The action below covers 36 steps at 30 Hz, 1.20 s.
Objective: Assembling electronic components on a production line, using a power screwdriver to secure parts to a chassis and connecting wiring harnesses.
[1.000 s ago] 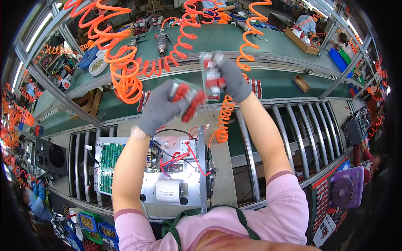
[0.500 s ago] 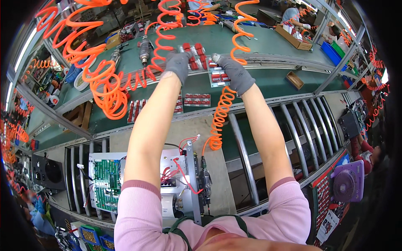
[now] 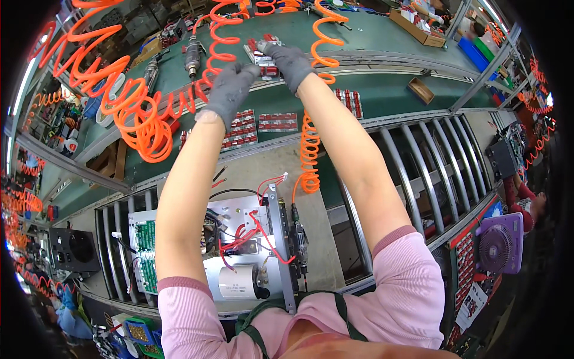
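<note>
Both my hands wear grey gloves and reach out over the green bench. My right hand [image 3: 290, 66] has its fingers closed on the edge of a small circuit board with red parts [image 3: 263, 55]. Beside the board's near left corner, my left hand [image 3: 229, 94] has its fingers stretched toward it; whether they touch is hard to see. On the lower shelf lie more red-part boards: a group [image 3: 241, 130] by my left wrist, one flat board [image 3: 278, 122] and another [image 3: 348, 103] beyond my right forearm.
Orange coiled hoses [image 3: 308, 152] hang around my arms, and a power screwdriver [image 3: 192, 57] hangs at left. Before me stands a metal chassis [image 3: 239, 209] with red wires and a green board [image 3: 145, 251]. Rollers [image 3: 412, 173], a small cardboard box [image 3: 421, 90] and a purple fan [image 3: 499, 251] are right.
Both hands have moved left, and the right one now sits over the board close to the left hand. The two boards that were held apart are no longer seen separately.
</note>
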Each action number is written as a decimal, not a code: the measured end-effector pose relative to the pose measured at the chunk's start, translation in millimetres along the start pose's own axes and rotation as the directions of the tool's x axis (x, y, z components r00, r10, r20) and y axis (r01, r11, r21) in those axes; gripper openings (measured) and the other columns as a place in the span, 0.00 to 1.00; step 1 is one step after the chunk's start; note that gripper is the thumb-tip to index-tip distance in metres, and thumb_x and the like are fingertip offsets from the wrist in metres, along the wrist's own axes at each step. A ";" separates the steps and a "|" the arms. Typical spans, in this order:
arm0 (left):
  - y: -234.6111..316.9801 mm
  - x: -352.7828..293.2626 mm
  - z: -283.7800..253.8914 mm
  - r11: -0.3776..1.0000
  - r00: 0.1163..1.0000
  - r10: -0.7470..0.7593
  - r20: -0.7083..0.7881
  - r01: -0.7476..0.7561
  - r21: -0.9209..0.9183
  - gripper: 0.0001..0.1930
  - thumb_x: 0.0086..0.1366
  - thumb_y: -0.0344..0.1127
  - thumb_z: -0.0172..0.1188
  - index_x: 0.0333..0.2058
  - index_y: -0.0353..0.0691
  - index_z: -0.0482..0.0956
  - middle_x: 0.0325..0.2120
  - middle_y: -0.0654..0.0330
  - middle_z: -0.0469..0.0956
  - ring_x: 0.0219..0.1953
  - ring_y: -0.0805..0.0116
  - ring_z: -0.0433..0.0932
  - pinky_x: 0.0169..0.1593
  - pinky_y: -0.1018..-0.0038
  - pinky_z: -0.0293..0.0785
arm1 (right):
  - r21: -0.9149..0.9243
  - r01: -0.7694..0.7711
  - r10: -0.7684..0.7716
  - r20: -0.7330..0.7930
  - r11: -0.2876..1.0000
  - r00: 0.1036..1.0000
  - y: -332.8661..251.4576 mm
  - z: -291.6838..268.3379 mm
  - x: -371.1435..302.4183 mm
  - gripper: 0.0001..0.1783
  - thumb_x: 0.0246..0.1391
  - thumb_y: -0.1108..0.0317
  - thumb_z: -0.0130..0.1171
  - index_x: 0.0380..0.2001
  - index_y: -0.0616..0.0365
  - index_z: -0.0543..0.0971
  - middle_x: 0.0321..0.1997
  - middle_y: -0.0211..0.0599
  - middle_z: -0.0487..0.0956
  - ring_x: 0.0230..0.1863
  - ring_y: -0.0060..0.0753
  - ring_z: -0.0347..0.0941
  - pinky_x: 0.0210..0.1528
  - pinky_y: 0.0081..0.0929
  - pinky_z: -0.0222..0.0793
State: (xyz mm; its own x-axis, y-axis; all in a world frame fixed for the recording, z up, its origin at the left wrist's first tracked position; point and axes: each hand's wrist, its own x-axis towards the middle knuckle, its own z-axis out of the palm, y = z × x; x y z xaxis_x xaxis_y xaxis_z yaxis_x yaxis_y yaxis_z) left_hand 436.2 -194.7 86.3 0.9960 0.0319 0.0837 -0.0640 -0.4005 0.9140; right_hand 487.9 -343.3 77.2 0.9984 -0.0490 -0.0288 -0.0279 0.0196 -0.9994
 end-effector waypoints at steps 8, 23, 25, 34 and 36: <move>-13.0 1.5 9.1 0.754 0.979 -0.024 0.204 0.151 -0.640 0.20 0.61 0.32 0.58 0.51 0.34 0.68 0.41 0.59 0.73 0.43 0.72 0.72 0.48 0.74 0.73 | 0.579 -0.117 -0.025 0.232 0.807 0.972 16.6 -3.4 8.1 0.13 0.53 0.58 0.61 0.36 0.55 0.78 0.31 0.31 0.79 0.27 0.23 0.76 0.27 0.20 0.72; 22.5 -61.5 -28.3 0.967 0.872 0.252 0.420 -0.236 -0.092 0.22 0.54 0.35 0.63 0.48 0.36 0.75 0.36 0.64 0.79 0.41 0.79 0.75 0.49 0.77 0.69 | 0.714 -0.103 -0.351 0.457 0.692 0.817 17.5 -14.0 -63.2 0.18 0.53 0.60 0.57 0.41 0.63 0.75 0.38 0.38 0.78 0.39 0.27 0.75 0.42 0.26 0.72; 24.0 -61.8 -28.3 0.976 0.909 0.215 0.358 -0.188 -0.109 0.16 0.55 0.36 0.62 0.42 0.37 0.78 0.32 0.64 0.79 0.36 0.79 0.74 0.43 0.77 0.69 | 0.608 0.016 -0.325 0.401 0.794 0.856 4.7 -14.7 -69.3 0.19 0.51 0.58 0.59 0.40 0.62 0.76 0.36 0.37 0.78 0.37 0.29 0.76 0.41 0.27 0.73; 24.4 -61.5 -34.0 0.965 0.986 0.136 0.095 -0.110 -0.239 0.16 0.59 0.37 0.61 0.45 0.38 0.75 0.30 0.65 0.75 0.32 0.80 0.71 0.40 0.80 0.70 | -0.214 0.484 -0.524 -0.207 0.848 0.826 -29.2 -16.4 -2.7 0.36 0.36 0.50 0.72 0.45 0.63 0.75 0.37 0.42 0.80 0.34 0.28 0.76 0.38 0.28 0.72; 21.2 -58.9 -36.1 0.941 0.988 0.143 0.061 -0.116 -0.318 0.23 0.60 0.34 0.60 0.53 0.37 0.69 0.33 0.65 0.73 0.33 0.79 0.71 0.42 0.80 0.71 | -0.065 0.360 -0.365 -0.229 0.931 0.902 -23.0 -37.4 30.0 0.35 0.38 0.51 0.70 0.46 0.64 0.75 0.40 0.44 0.80 0.36 0.32 0.77 0.40 0.30 0.72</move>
State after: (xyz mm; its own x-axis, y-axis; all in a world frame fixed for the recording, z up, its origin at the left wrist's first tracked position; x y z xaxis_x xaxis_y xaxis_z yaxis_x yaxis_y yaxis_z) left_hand 374.0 -172.1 115.1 0.9786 -0.0811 0.1889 -0.1959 -0.0899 0.9765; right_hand 516.6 -382.5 98.7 0.8998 -0.2800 0.3346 0.3302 -0.0644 -0.9417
